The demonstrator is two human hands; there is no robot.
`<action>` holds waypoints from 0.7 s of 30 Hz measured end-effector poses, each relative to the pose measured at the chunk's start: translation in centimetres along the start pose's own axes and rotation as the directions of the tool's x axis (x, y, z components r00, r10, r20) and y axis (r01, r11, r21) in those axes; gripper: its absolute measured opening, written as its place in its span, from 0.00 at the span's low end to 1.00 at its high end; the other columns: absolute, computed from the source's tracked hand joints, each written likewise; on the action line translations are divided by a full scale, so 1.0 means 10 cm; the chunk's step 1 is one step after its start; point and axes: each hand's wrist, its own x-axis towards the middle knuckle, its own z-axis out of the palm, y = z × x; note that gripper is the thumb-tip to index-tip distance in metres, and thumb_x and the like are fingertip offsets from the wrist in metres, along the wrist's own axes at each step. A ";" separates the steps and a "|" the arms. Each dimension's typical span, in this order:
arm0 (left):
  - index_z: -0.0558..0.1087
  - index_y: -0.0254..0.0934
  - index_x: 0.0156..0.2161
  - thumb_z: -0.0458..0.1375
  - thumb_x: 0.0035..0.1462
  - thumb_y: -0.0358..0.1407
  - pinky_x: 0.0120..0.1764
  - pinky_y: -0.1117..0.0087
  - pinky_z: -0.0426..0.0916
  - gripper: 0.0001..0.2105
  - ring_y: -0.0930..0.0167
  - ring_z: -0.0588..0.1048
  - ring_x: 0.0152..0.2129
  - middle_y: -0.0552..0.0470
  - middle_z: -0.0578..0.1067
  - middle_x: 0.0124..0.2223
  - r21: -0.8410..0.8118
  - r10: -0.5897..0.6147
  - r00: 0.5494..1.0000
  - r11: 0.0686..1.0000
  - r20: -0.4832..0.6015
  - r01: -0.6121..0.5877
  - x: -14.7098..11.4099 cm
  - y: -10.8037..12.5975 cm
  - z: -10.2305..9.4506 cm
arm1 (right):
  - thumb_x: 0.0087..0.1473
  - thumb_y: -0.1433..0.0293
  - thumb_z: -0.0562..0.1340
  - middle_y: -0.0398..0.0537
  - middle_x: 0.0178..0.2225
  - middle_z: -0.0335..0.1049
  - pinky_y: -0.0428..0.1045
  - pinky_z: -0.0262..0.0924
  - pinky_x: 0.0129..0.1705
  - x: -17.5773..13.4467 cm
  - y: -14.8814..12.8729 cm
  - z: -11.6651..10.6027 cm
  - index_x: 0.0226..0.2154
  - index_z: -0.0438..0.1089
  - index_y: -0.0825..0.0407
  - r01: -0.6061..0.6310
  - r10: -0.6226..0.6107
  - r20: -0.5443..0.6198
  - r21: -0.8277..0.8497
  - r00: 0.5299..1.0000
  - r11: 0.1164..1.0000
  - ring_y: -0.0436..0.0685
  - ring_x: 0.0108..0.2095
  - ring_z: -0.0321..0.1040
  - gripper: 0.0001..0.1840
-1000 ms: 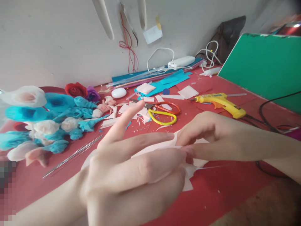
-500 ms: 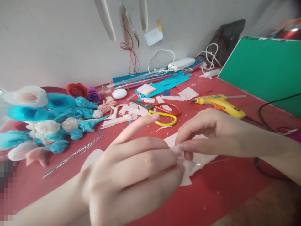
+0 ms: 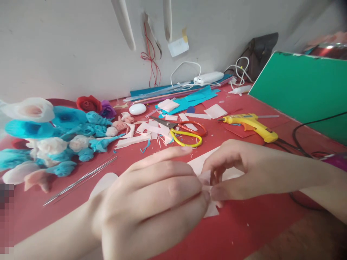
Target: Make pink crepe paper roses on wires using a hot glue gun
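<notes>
My left hand (image 3: 154, 202) is closed, back toward me, its fingertips pinching a small pale pink piece of crepe paper (image 3: 205, 177). My right hand (image 3: 244, 173) meets it from the right, thumb and fingers closed on the same paper. How the piece is folded is mostly hidden by the fingers. Beneath both hands lies a larger pale pink paper sheet (image 3: 199, 162) on the red tabletop (image 3: 230, 224). Just beyond, scissors (image 3: 174, 126) with one red and one yellow handle rest among pale paper scraps (image 3: 153, 127).
A yellow glue gun (image 3: 251, 124) lies at the right, before a green board (image 3: 303, 86). Blue and white paper flowers (image 3: 54, 146) crowd the left, with thin metal wires (image 3: 81, 180) nearer. Blue paper (image 3: 195, 97) and a white power strip (image 3: 208, 77) lie by the wall.
My right hand has shifted slightly down, its thumb lower on the paper. The thin wire that showed under it is now hidden. The left forefinger has come down closer to the other fingers.
</notes>
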 end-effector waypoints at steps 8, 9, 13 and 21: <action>0.74 0.41 0.26 0.43 0.60 0.30 0.50 0.76 0.68 0.19 0.77 0.75 0.29 0.58 0.77 0.30 -0.015 0.124 0.974 0.991 -0.188 -0.130 0.03 0.01 0.04 | 0.50 0.53 0.57 0.44 0.25 0.66 0.41 0.56 0.31 0.05 -0.01 -0.02 0.33 0.71 0.55 0.006 -0.019 -0.132 -0.102 0.991 0.995 0.48 0.30 0.63 0.22; 0.75 0.41 0.27 0.44 0.60 0.29 0.50 0.76 0.67 0.18 0.77 0.75 0.30 0.58 0.78 0.31 -0.026 0.137 0.978 0.989 -0.156 -0.143 0.04 0.00 0.03 | 0.50 0.53 0.57 0.44 0.25 0.66 0.41 0.56 0.31 0.06 0.00 -0.02 0.34 0.71 0.55 0.004 -0.022 -0.149 -0.119 0.989 0.993 0.48 0.30 0.62 0.22; 0.74 0.42 0.29 0.47 0.58 0.28 0.49 0.69 0.69 0.15 0.74 0.76 0.30 0.59 0.78 0.31 -0.073 0.110 0.992 0.991 -0.067 -0.115 0.08 -0.03 -0.03 | 0.50 0.52 0.56 0.44 0.26 0.66 0.41 0.54 0.30 0.07 0.01 0.02 0.34 0.71 0.54 -0.013 -0.026 -0.213 -0.181 0.977 0.983 0.47 0.29 0.62 0.23; 0.72 0.36 0.36 0.50 0.57 0.25 0.53 0.66 0.64 0.10 0.74 0.74 0.36 0.53 0.77 0.35 -0.124 0.122 0.992 0.985 0.012 -0.120 -0.04 -0.20 0.06 | 0.52 0.52 0.55 0.39 0.35 0.68 0.42 0.59 0.36 -0.16 0.12 -0.33 0.36 0.70 0.47 -0.349 -0.055 -0.674 -0.448 0.737 0.823 0.48 0.35 0.65 0.19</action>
